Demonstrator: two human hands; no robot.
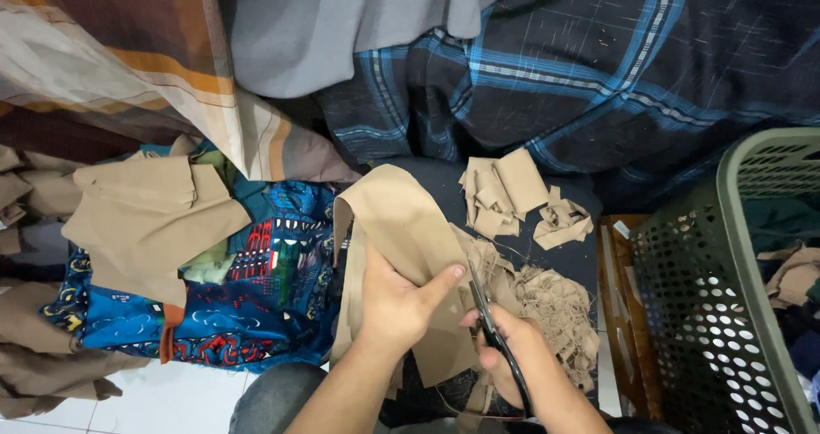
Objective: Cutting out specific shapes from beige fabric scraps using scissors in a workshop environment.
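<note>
Two bare hands were at work at the bottom centre of the head view, among cloth on every side. At the far left, several folded tan cloth pieces (pixel 149 212) lay stacked on a blue patterned fabric (pixel 256 289) with red and green motifs, with more tan cloth bunched at the lower left edge. Above these hung a brown and orange striped cloth (pixel 128 49), a plain grey cloth (pixel 333 24) beside it, and a dark blue plaid fabric (pixel 598 67) spread across the upper right.

The left hand (pixel 397 302) was closed on a tan fabric strip (pixel 401 220), thumb on top pointing right, pinching the cloth flat. The strip curved upward from the hand and hung below it over the person's lap. Just to the right, the right hand (pixel 504 353) was wrapped around the handles of black scissors (pixel 491 323), whose blades pointed up and touched the strip's edge next to the left thumb. Whether the blades were parted could not be told.

Right of the hands lay a frayed heap of tan threads (pixel 559 310), and above it small cut tan scraps (pixel 512 199) on dark cloth. At the far right stood a green perforated plastic basket (pixel 726 255) holding clothing.
</note>
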